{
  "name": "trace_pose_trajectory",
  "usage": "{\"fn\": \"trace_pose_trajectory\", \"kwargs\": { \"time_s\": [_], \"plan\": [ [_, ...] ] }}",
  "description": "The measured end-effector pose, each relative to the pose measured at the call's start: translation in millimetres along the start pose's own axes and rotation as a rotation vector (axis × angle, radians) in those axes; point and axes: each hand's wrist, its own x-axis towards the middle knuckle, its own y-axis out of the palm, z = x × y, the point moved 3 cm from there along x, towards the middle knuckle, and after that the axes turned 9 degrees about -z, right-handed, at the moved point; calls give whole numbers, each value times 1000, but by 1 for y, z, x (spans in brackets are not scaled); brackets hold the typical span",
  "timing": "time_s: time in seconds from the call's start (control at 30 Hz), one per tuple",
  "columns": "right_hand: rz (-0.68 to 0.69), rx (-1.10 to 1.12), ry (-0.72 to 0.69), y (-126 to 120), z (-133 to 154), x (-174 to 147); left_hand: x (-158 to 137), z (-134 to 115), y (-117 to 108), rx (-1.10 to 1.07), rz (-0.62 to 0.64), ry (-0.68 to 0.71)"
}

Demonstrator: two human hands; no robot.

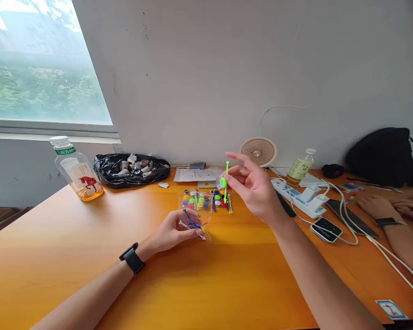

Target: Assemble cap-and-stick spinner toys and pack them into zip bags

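My left hand (175, 228) is closed on a clear plastic bag (206, 219) low over the table; blue, white, yellow and red thin plastic pieces show inside it. Raised to the right, my right hand (253, 190) pinches a bright green arrow-shaped plastic piece (226, 183), held upright. A round, clear and green part sits at its middle, partly against my fingers. Behind my hands lie clear packs of small coloured round pieces (201, 200) and thin coloured sticks (230, 204). My left fingertips hide some of the bag's contents.
A large drink bottle (78, 172) stands at left, beside a black bag of cardboard tubes (132, 169). A fan (258, 151), a smaller bottle (300, 167) and a power strip (298, 197) with loose white cables are at right. Another person's hands (378, 211) rest at the right edge.
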Motion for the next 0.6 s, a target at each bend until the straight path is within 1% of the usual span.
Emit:
{"fn": "trace_pose_trajectory", "kwargs": {
  "time_s": [0.1,0.2,0.3,0.4,0.5,0.6],
  "plan": [
    [76,-7,-45,16,23,16,-2,8,6,-92,-27,-20],
    [131,-91,-104,31,30,25,-3,9,8,-109,-70,11],
    [198,-187,-126,43,24,26,-3,6,9,-65,-67,47],
    [260,-270,-108,49,14,23,-2,8,11,-130,-45,-8],
    [249,-367,-142,52,7,20,0,10,12,-170,-36,-45],
    [209,-485,-196,52,3,20,1,11,11,-141,-42,-18]
  ]
}}
